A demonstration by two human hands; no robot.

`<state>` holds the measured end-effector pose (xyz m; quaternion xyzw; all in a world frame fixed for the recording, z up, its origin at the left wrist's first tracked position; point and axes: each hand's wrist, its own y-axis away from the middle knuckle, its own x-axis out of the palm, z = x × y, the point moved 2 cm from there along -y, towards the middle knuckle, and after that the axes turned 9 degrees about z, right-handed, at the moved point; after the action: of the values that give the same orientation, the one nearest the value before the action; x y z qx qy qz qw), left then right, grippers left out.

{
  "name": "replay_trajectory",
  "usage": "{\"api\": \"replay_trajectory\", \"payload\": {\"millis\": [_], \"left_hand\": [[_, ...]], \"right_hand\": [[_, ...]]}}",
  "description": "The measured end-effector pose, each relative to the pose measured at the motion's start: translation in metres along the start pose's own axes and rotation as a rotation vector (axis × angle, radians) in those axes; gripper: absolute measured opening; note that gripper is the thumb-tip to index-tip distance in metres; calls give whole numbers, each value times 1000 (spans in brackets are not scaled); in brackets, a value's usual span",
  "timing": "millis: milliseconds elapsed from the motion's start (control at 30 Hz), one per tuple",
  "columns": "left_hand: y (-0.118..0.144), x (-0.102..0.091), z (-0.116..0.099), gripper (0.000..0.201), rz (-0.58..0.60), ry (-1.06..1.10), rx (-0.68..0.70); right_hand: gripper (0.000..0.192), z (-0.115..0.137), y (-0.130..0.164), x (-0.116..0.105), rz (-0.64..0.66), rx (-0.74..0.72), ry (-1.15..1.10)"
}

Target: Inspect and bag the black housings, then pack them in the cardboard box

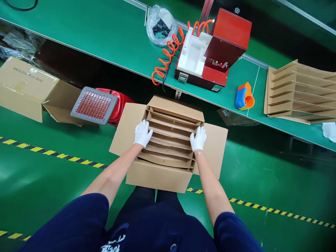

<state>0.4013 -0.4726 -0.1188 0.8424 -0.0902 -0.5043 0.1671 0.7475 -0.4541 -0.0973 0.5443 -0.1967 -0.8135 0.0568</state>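
An open cardboard box stands before me, its flaps folded outward. Inside sits a cardboard divider made of several parallel strips. White-gloved, my left hand lies on the left end of the divider, beside the box's left edge, with fingers stretched out and the thumb apart. On the opposite side my right hand, also in a white glove, rests at the divider's right end with its fingers extended. Neither hand is wrapped round anything. What lies beneath the divider is hidden.
A green workbench runs across the back, carrying a red machine with a coiled orange hose, a plastic-wrapped roll, an orange-and-blue object and another divider. Left are a stool and a cardboard box.
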Motion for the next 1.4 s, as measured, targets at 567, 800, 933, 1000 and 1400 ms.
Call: {"api": "replay_trajectory", "payload": {"millis": [567, 800, 933, 1000, 1400], "left_hand": [[-58, -8, -12, 66, 14, -150, 123], [-26, -11, -5, 70, 118, -188, 156], [66, 10, 8, 59, 347, -205, 320], [96, 24, 16, 53, 419, -223, 348], [145, 2, -17, 39, 324, -265, 355]], "right_hand": [[78, -8, -48, 24, -57, -226, 6], [73, -2, -2, 27, 6, -177, 67], [65, -9, 101, 65, 190, -258, 73], [64, -11, 133, 85, 331, -261, 94], [57, 28, 186, 73, 448, -444, 107]]}}
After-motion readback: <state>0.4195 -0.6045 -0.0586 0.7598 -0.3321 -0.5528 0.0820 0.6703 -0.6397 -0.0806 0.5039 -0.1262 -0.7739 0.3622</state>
